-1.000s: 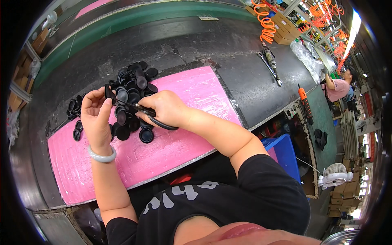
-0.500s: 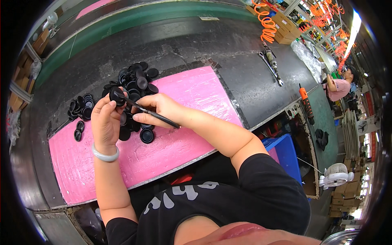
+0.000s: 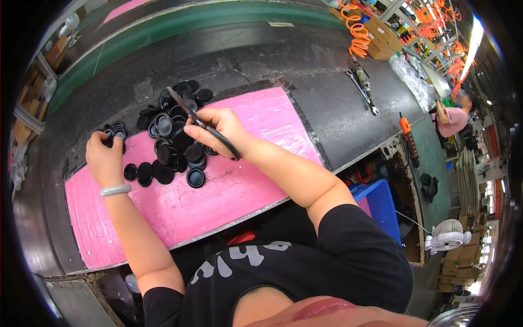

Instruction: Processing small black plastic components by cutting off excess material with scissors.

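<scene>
Over the smaller heap of black round caps (image 3: 119,128) at the left, my left hand (image 3: 105,161) has its thumb and fingers curled round a black cap (image 3: 108,140), partly hidden by the fingers. My right hand (image 3: 220,131) grips a pair of black-handled scissors (image 3: 188,109), the metal blades pointing away to the far left above the larger heap of black caps (image 3: 163,125). Several caps lie at that heap's near side, among them a ringed cap (image 3: 195,177). Both heaps rest partly on a pink sheet (image 3: 245,174).
A wrench (image 3: 360,90) and an air tool (image 3: 364,82) on an orange coiled hose lie on the dark bench to the right. An orange-handled driver (image 3: 406,131) sits at its edge. Below are a blue bin (image 3: 387,212) and a white fan (image 3: 448,234). A person (image 3: 452,117) is far right.
My left hand has moved left from the scissors' tip to the smaller heap. My right hand has shifted slightly away from me, the scissors now pointing farther up over the larger heap.
</scene>
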`<state>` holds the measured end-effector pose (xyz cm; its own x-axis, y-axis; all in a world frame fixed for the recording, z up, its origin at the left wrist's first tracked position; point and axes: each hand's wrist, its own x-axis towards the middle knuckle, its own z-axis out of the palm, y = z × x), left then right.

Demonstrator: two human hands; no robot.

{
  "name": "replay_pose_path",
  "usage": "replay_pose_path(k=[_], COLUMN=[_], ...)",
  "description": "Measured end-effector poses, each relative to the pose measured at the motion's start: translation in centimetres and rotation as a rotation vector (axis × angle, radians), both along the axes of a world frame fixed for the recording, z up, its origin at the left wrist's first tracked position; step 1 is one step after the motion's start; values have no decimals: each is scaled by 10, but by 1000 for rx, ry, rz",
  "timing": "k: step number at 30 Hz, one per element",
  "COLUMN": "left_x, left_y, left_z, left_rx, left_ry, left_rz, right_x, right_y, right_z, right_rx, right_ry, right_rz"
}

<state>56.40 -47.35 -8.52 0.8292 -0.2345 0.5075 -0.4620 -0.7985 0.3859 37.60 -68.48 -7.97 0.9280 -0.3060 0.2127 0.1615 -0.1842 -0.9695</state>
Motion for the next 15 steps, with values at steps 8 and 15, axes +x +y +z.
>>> replay_pose_path(k=[8,15], left_x=[9,-40], left_y=[4,-39], left_z=[-10,-18], left_rx=[140,-82], left_ry=[-155,21], left_rz=[114,-609], right_x=[5,4], right_y=[1,0], right_z=[-14,-10], right_rx=[-19,-143], right_ry=[-41,-34], right_rz=[66,47])
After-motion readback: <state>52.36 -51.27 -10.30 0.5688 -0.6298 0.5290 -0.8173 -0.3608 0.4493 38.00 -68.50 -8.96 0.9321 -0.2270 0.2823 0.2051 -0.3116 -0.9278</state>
